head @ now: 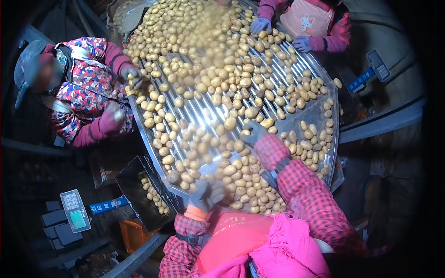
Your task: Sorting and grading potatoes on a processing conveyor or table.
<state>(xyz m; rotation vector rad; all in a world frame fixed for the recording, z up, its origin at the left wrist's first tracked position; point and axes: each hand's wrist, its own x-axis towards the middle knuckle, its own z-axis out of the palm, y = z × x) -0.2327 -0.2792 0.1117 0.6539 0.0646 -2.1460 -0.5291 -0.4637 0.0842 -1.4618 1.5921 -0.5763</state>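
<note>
My right hand (254, 133), in a grey glove, reaches over the lower middle of a metal roller sorting table (205, 107). Its thumb and fingers are around a small potato (245, 132). My left hand (207, 195), in a grey glove with an orange cuff, is at the near edge, left of a dense pile of potatoes (243, 180). Blur hides whether it holds anything. Many yellow-brown potatoes (174, 24) cover the table, thickest at the far end. A longer potato (267, 123) lies just beyond my right hand.
Co-workers stand at the left (90, 83) and far right (313, 21), their gloved hands at the table. A dark-lined container of potatoes (154, 196) stands lower left. Weighing-scale displays (75, 211) flank the table, beside metal rails (382, 120). An orange crate (134, 236) sits below.
</note>
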